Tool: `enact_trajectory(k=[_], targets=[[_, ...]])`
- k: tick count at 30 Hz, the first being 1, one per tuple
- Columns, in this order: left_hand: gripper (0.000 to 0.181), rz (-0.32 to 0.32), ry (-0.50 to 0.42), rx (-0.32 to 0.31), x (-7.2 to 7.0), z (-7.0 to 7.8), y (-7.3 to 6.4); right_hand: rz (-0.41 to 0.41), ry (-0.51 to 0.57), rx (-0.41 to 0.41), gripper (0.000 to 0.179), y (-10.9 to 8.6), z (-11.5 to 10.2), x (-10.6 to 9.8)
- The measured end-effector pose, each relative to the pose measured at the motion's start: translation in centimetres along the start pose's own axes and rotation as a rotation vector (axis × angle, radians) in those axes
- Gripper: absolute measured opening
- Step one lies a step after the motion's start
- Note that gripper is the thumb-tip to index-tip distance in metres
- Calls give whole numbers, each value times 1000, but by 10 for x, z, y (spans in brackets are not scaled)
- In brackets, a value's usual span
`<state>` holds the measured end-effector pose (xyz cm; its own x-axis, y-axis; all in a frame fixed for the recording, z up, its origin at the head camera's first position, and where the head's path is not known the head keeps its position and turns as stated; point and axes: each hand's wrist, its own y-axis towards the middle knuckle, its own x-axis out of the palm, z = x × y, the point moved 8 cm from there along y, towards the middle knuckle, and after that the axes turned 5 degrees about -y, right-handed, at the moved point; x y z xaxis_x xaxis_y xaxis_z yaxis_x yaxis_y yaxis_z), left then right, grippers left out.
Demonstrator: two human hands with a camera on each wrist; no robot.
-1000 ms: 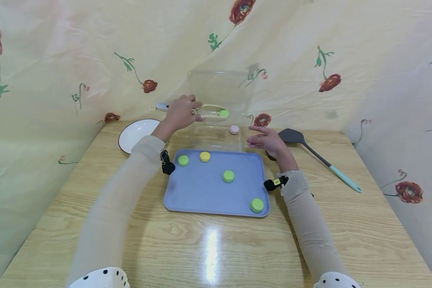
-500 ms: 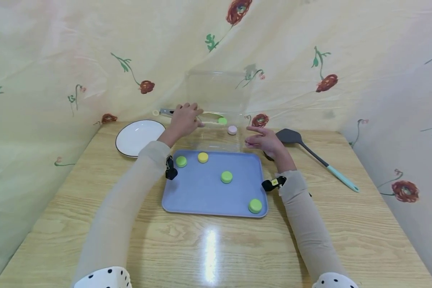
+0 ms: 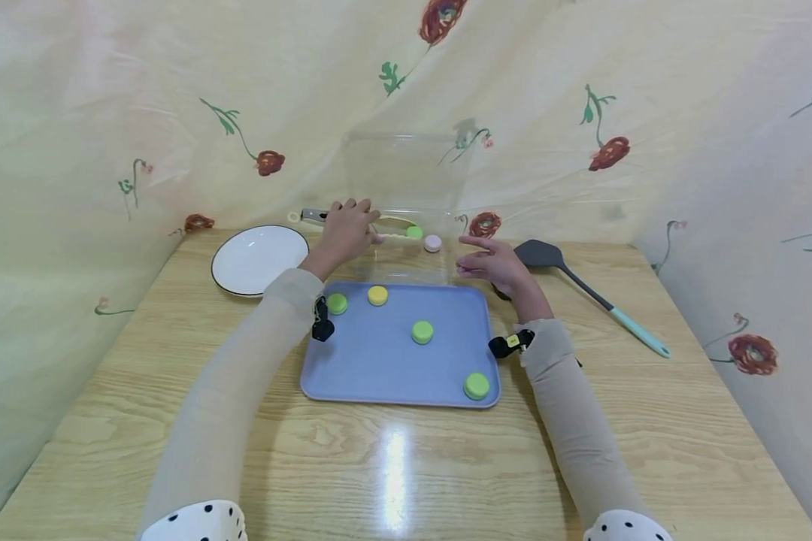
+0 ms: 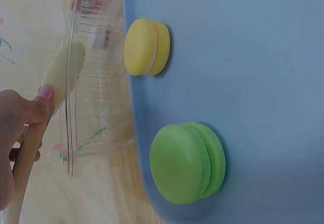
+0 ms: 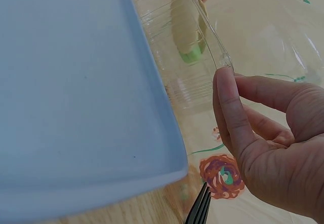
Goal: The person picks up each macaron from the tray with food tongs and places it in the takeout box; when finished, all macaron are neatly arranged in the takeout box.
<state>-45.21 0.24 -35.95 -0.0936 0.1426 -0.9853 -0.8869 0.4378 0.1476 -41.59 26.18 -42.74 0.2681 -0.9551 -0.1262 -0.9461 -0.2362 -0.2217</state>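
A pair of tongs [image 3: 392,222] with cream-coloured ends and a metal handle is gripped by my left hand [image 3: 347,229]. Between the tong ends sits a green macaron [image 3: 414,233], low inside a clear plastic box [image 4: 93,117] whose lid [image 3: 406,169] stands raised against the wall. Beside it in the box lies a pale pink macaron [image 3: 432,243]. My right hand [image 5: 283,127] pinches the box's rim at its right corner between thumb and fingers. Whether the green macaron touches the box floor, I cannot tell.
Just in front of the box lies a blue tray [image 3: 379,361] bearing a yellow macaron [image 3: 377,295] and several green ones. A white plate [image 3: 257,259] stands at left. At right are a turner [image 3: 541,254] and a black fork [image 5: 199,209], mostly hidden by my right arm.
My left hand has lowered the tongs and the green macaron into the box, close to the pink one. The right hand has stayed at the box's rim.
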Motion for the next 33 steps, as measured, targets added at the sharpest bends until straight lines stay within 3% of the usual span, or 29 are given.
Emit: enact_trajectory(k=[9,17,33], targets=[[56,-8,41,-11,5,2,2,9,-4,1,59,-2,-2,1],[56,-4,19,-13,6,4,3,9,7,13,59,-2,-2,2],[59,-74,40,-46,17,3,12,6,21,22,61,-1,-1,2]])
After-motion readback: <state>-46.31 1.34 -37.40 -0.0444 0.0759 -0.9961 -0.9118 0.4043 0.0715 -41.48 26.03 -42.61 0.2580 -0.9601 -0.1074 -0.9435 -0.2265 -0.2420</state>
